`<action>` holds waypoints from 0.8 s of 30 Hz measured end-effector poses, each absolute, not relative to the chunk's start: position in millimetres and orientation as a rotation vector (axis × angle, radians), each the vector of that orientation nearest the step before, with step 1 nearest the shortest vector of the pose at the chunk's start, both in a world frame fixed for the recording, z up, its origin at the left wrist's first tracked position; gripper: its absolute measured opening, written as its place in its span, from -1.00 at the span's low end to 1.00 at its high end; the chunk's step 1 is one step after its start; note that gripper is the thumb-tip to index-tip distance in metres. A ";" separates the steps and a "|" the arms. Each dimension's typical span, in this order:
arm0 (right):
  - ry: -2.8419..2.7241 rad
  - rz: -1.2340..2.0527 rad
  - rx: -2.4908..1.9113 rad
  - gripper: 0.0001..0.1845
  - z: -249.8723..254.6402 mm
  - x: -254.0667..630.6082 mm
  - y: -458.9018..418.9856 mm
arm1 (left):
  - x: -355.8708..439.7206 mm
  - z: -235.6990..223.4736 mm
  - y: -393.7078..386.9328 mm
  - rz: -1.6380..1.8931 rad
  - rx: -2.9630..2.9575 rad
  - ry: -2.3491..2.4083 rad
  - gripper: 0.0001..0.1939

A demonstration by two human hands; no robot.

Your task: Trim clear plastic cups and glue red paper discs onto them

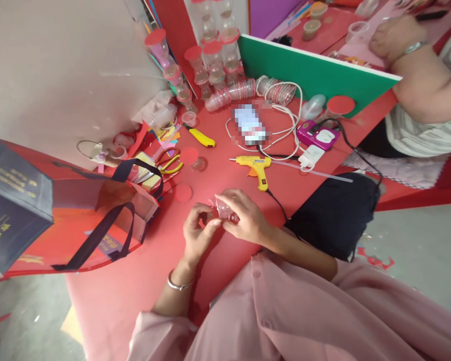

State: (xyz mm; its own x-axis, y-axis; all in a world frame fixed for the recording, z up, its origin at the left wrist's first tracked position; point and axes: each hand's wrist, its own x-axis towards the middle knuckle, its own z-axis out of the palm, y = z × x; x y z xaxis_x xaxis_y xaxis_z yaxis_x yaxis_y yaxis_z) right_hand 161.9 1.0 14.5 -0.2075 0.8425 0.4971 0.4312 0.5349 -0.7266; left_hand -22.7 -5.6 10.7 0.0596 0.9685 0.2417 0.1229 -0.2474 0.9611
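My right hand [244, 214] is curled around a small clear plastic cup [225, 210] just above the red table [143, 281]. My left hand [197, 228] is beside it, fingers bent and pinched at the cup's edge; a small pink piece shows near its fingertips. A yellow glue gun [256, 165] lies a little beyond my hands, its black cord running toward me. A red paper disc [183, 192] lies flat left of my hands. Another clear cup with a red disc on it [192, 158] stands farther back.
A red and dark paper bag [60, 210] lies on its side at the left. Yellow-handled scissors [169, 163], a yellow cutter [201, 137], stacked clear cups [229, 93], a phone [250, 125] with white cables and a green board [315, 70] fill the back. Another person's arm [417, 75] rests at the upper right.
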 end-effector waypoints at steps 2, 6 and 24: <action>-1.867 0.575 -1.032 -0.37 12.5 166.0 2.8 | -20.8 16.1 -6.6 1.202 1.528 1.183 -0.74; -1.905 0.595 -1.001 -0.42 2.6 168.7 6.8 | -14.1 22.5 -4.0 1.141 1.362 1.202 -0.75; -1.907 0.531 -1.043 -0.45 -10.2 170.0 10.7 | -8.0 28.6 -5.4 1.002 1.602 1.325 -0.80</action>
State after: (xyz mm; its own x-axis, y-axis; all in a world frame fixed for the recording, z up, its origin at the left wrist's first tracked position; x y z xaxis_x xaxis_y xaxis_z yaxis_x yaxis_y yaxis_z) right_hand 170.0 10.7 -10.2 -0.2672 0.8293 0.4908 0.4563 0.5575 -0.6935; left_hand -8.0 -5.4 28.6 0.1341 0.9878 0.0788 0.3447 -0.1210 0.9309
